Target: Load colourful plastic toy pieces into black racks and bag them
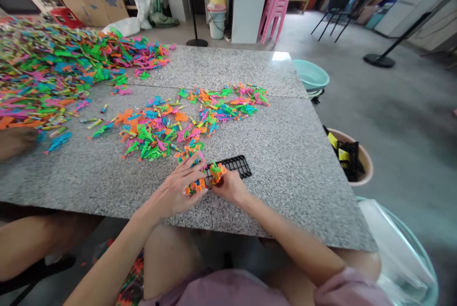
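A black plastic grid tray (233, 165) lies on the granite table close to its front edge. Small orange, green and pink plastic toys (197, 186) fill its left end. My left hand (174, 189) rests over that end with its fingers stretched out across the pieces. Closed over the middle of the tray, my right hand (231, 188) grips several orange and green plastic toys (217, 172). Their exact shape is too small to tell. Cells at the tray's right end show bare black bars.
Loose colourful plastic toys (153, 134) lie just beyond my hands. A much larger heap (71, 63) covers the table's far left, where another person's hand (17, 143) reaches in. Right of the table stand a basin with black trays (352, 158) and a teal basin (310, 75).
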Available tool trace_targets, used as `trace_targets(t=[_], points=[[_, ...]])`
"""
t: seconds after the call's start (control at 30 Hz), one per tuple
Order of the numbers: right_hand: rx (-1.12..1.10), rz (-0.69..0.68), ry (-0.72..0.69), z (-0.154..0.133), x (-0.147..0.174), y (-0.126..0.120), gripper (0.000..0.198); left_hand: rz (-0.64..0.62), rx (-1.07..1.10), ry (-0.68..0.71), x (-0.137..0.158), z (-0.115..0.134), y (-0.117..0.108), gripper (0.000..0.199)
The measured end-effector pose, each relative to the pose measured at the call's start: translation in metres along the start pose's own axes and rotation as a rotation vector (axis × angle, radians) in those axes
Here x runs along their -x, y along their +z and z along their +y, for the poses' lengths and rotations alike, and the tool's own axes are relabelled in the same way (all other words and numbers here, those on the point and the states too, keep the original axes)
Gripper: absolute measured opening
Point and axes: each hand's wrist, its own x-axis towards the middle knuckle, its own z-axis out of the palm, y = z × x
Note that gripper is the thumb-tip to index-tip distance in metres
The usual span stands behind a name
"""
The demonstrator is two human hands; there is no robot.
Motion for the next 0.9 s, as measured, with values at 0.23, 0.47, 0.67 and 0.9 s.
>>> trace_targets(t=[0.23, 0.47, 0.67, 0.9], points=[[0.049, -0.046, 0.022, -0.004, -0.009, -0.009, 0.012, 0.051, -0.036, -0.045, -0.001, 0.003, 0.002, 0.012], [0.236, -0.106, -0.062, -0.010, -0.006, -0.009, 0.019, 0.078, -0.029, -0.078, -0.003, 0.004, 0.005, 0.015], [0.427, -0.198, -0.043, -0.028, -0.021, -0.006, 0.030, 0.164, -0.043, -0.177, -0.007, 0.009, 0.012, 0.043], [0.364, -0.292, -0.107, -0.023, -0.019, -0.021, 0.034, 0.074, -0.115, -0.071, -0.005, 0.007, 0.010, 0.038]])
